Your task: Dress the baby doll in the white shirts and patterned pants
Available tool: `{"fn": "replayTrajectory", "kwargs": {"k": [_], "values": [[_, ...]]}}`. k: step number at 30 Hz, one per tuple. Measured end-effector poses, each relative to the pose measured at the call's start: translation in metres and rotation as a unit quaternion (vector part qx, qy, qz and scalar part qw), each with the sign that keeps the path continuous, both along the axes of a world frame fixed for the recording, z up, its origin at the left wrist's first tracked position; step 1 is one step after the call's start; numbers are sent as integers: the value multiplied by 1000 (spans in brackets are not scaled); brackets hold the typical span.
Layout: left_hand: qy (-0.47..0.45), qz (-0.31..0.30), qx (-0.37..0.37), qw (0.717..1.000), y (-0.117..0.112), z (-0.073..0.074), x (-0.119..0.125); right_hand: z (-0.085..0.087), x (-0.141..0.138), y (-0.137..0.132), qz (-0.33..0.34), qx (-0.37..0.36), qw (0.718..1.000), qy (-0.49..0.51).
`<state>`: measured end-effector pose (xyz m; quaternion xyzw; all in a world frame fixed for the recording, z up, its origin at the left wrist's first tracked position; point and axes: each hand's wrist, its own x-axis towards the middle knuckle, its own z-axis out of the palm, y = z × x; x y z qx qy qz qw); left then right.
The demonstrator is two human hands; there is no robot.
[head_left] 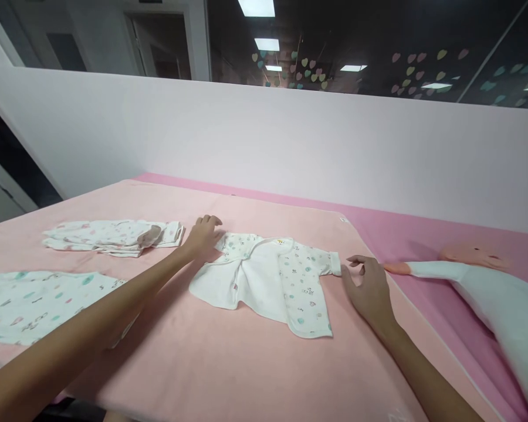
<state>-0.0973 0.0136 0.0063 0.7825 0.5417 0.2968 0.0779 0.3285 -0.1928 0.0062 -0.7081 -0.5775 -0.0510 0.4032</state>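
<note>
**Little printed shirt (264, 287) is lying spread out on a pink blanket (246, 369)**

OK, going left to right, with the shirt as the middle of the clock. Way over at nine o'clock, a flat printed cloth (48, 302) is lying on the blanket, and my left forearm is crossing over part of it. A bit higher, between nine and ten, a folded pile of printed cloths (101, 233) is sitting there with loose edges showing.

My left hand (202, 231) is hovering around the sleeve end at ten o'clock, fingers bending loosely. I honestly can't tell whether I'm pinching any fabric there.

The shirt itself is lying just below the middle of my view. Its plain white inside is showing in the center, a printed front panel is lying flat toward four o'clock, and a small yellow mark is showing near the neckline around one. The other sleeve is pointing between two and three.

My right hand (369, 293) is resting open at three o'clock, gripping nothing, with the thumb sitting right by that sleeve's cuff (335, 264). Can't tell if they're touching.

Farther out at three, a doll in white (501, 302) is lying on the darker pink surface (378, 225), one peach-colored arm end pointing toward my hand.
</note>
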Motion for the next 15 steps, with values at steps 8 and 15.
{"fn": "replayTrajectory", "kwargs": {"k": [8, 15], "values": [[17, -249, -29, 968, -42, 29, 103, 42, -60, -47, 360, -221, 903, -79], [50, -214, -188, 957, -29, 7, 193, 15, -82, -50, 342, -181, 889, -245]]}}
